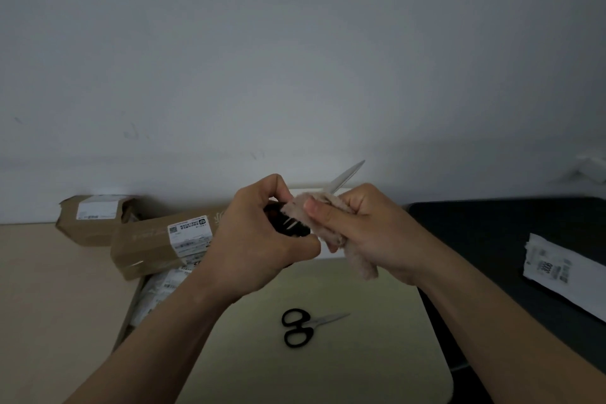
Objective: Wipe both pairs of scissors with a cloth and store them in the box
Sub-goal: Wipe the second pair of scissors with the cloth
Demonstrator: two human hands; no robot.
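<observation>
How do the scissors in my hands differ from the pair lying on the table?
The held scissors are off the table, gripped at the handles by the left hand; the table scissors lie flat, untouched. The held pair's blade angles up to the right with the cloth in the right hand wrapped round its base; the table pair's blades are bare and closed. Both have dark handles and pale blades.

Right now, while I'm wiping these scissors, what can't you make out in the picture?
From the head view:
- The held scissors: only a blade shows clearly. The left hand, right hand and cloth cover most of the handles and the pivot.
- The box: its inside is largely hidden by the left forearm and the parcels.
- The parcel labels: the print is too small to read.
- The white paper: cut off by the right edge.
</observation>
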